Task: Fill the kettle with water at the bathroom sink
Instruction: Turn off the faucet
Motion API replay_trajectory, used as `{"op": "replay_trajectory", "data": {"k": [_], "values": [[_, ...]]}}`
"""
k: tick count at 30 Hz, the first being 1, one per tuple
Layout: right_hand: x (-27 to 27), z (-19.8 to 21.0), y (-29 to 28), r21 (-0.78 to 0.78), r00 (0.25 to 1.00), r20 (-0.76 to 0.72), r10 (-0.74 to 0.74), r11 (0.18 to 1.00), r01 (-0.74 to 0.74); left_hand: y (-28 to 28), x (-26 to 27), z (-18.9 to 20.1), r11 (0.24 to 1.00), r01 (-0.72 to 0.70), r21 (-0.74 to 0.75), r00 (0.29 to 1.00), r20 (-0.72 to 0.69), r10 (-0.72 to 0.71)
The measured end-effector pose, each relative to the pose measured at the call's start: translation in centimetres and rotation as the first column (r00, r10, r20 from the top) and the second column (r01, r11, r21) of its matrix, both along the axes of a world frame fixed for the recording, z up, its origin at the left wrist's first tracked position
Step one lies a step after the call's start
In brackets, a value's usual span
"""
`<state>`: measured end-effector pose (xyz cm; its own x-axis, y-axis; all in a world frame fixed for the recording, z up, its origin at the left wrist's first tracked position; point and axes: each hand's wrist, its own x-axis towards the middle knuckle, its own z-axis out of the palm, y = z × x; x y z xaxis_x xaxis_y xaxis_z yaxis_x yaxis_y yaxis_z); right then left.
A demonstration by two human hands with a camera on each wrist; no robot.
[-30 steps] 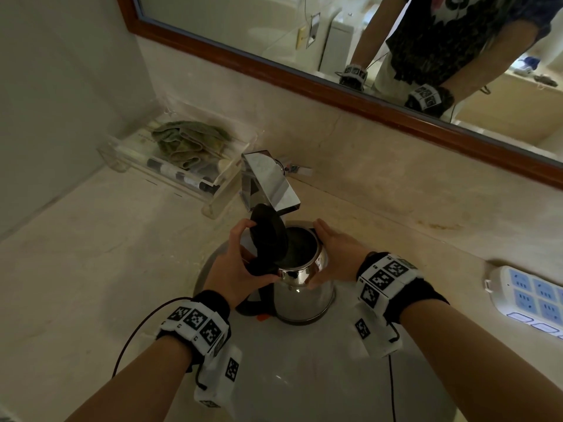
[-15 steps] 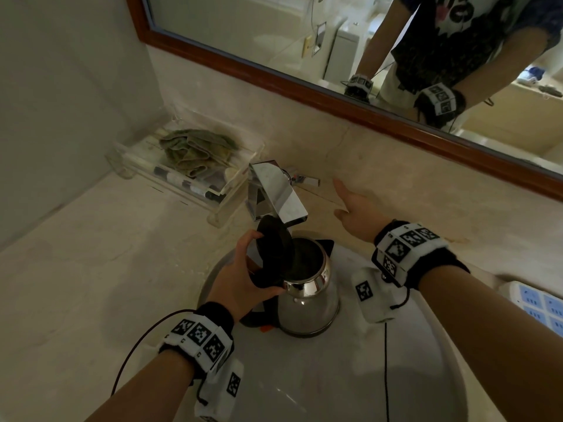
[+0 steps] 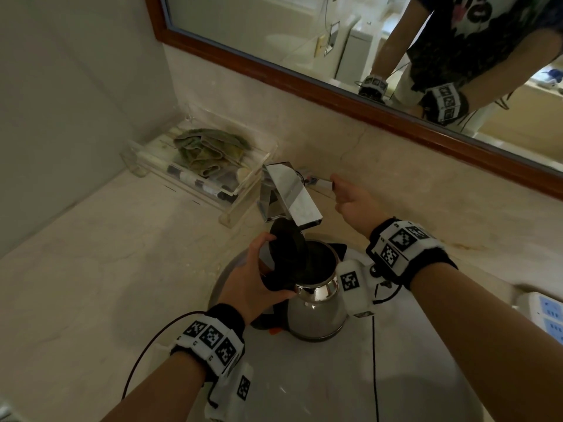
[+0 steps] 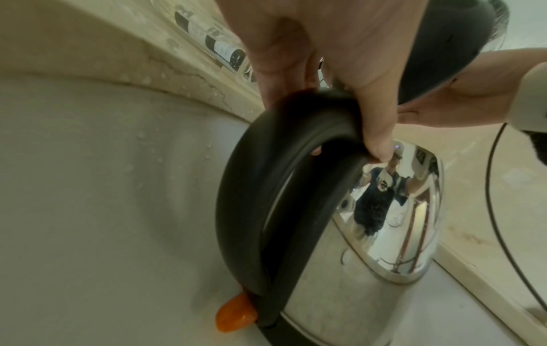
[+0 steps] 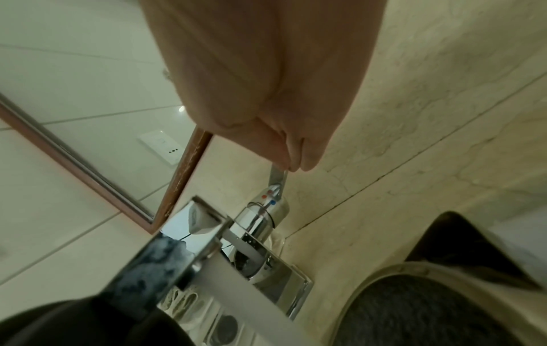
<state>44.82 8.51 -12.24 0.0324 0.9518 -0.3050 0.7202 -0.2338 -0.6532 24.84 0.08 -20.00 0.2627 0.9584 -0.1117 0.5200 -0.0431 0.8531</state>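
Left hand (image 3: 253,281) grips the kettle (image 3: 316,312) handle (lid up) under the faucet (image 3: 292,193), while right hand (image 3: 353,202) fingers pinch the lever (image 3: 323,184) at two o'clock.

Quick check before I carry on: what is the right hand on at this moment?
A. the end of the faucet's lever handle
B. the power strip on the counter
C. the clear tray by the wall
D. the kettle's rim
A. The right hand pinches the tip of the faucet lever behind the spout, while the left hand holds the kettle by its handle under the spout.
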Motion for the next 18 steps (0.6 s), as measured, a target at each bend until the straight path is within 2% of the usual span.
{"op": "replay_trajectory", "data": {"k": [7,11,14,16,18], "values": [[-0.1,0.0,-0.1,0.037,1.0,-0.008,-0.004,0.999,0.004,-0.1,0.1,0.2,1.0,-0.003,-0.013,1.0,0.003,0.003],[-0.8,0.7,-1.3,0.053,0.999,-0.024,0.047,0.998,-0.046,-0.2,0.2,0.2,1.0,-0.018,0.0,1.0,-0.008,0.018],[-0.4,0.4,-2.6,0.06,0.99,-0.114,0.079,0.996,-0.073,-0.4,0.3,0.2,0.999,-0.037,0.003,0.999,-0.014,0.037],[0.8,-0.6,-3.7,-0.007,0.983,-0.163,0.086,0.996,-0.088,-0.4,0.3,0.3,0.999,-0.043,0.009,0.999,0.005,0.043],[2.5,-2.4,-5.4,-0.136,0.991,-0.065,0.117,0.983,-0.125,-0.4,0.3,0.6,0.999,-0.045,0.008,0.999,0.032,0.044]]}}
